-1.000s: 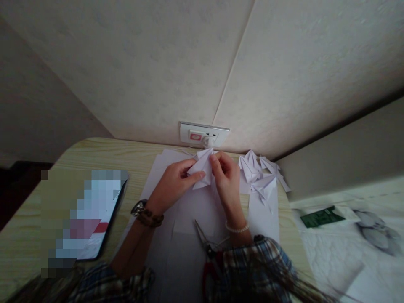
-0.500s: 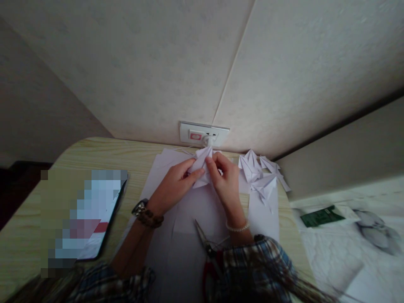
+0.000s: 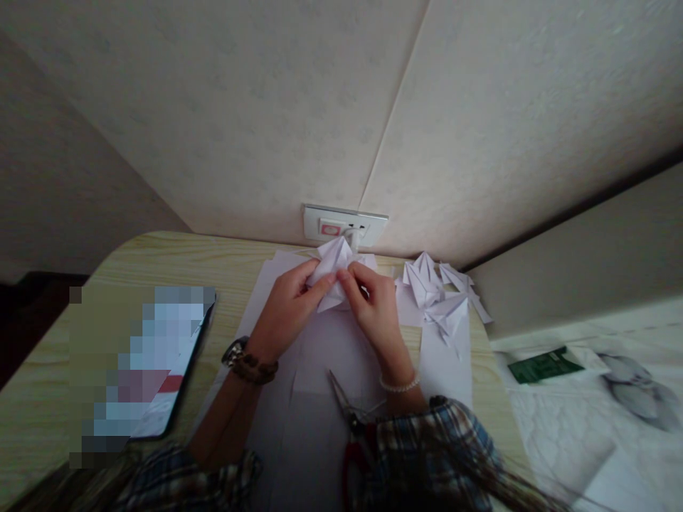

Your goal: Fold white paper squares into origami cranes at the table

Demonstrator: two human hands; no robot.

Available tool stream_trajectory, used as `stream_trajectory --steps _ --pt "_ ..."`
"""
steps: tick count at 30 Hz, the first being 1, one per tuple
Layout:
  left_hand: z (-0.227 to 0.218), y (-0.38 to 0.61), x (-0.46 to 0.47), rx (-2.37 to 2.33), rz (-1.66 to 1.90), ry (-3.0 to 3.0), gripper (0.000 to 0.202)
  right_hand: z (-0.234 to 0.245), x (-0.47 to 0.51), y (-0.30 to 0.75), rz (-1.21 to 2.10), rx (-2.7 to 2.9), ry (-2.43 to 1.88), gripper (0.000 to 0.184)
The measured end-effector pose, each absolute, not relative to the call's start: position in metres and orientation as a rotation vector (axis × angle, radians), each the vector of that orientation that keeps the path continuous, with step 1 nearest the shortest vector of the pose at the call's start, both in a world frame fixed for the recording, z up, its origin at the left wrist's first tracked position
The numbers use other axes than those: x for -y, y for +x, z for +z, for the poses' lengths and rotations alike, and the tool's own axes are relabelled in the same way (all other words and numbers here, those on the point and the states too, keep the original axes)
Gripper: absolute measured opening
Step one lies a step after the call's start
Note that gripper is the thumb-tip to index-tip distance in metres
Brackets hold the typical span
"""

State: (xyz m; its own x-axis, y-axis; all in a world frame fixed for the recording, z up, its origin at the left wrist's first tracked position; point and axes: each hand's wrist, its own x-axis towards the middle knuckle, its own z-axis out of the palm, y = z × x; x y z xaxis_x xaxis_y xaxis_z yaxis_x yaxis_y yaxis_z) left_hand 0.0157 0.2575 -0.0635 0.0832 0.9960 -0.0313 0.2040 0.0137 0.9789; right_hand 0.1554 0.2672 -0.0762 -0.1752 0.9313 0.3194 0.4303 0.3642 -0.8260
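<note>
A folded white paper figure [image 3: 334, 264] is held above flat white sheets [image 3: 320, 370] on a light wooden table [image 3: 107, 263]. My left hand [image 3: 288, 309], with a watch and a bead bracelet on the wrist, pinches its left side. My right hand [image 3: 373, 309], with a pearl bracelet, pinches the middle from the right. The fingertips of both hands meet on the paper. Part of the figure is hidden behind my fingers.
Several finished folded paper figures [image 3: 435, 291] lie right of my hands. Red-handled scissors [image 3: 349, 427] rest on the sheets near my right sleeve. A phone [image 3: 154, 363] lies at the left. A wall socket with a plug [image 3: 344, 226] is behind. A bed with a green packet [image 3: 541, 364] is at the right.
Both hands and the paper figure have shifted slightly left and away from me. My right fingers moved from the figure's right edge onto its middle, closer to my left fingers.
</note>
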Motion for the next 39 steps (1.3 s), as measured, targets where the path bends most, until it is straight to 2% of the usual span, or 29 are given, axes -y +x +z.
stream_trajectory --steps 11,17,23,33,39 --pt "-0.0635 0.0182 -0.2594 -1.351 1.202 1.279 0.021 -0.0758 -0.2664 0.1521 0.820 1.756 -1.151 0.038" --pt "-0.0623 0.0213 -0.2606 -1.180 1.245 0.930 0.032 -0.0754 -0.2657 0.1509 0.802 1.724 -1.162 0.036" --pt "-0.0638 0.0198 -0.2597 -1.217 1.259 0.859 0.030 -0.0752 -0.2656 0.1494 0.920 1.739 -1.141 0.036" --pt "-0.0632 0.0174 -0.2593 -1.201 1.240 0.797 0.028 -0.0781 -0.2653 0.1507 0.885 1.865 -1.143 0.031" --pt "-0.0657 0.0185 -0.2591 -1.120 1.241 0.764 0.028 -0.0773 -0.2651 0.1487 0.898 1.849 -1.133 0.035"
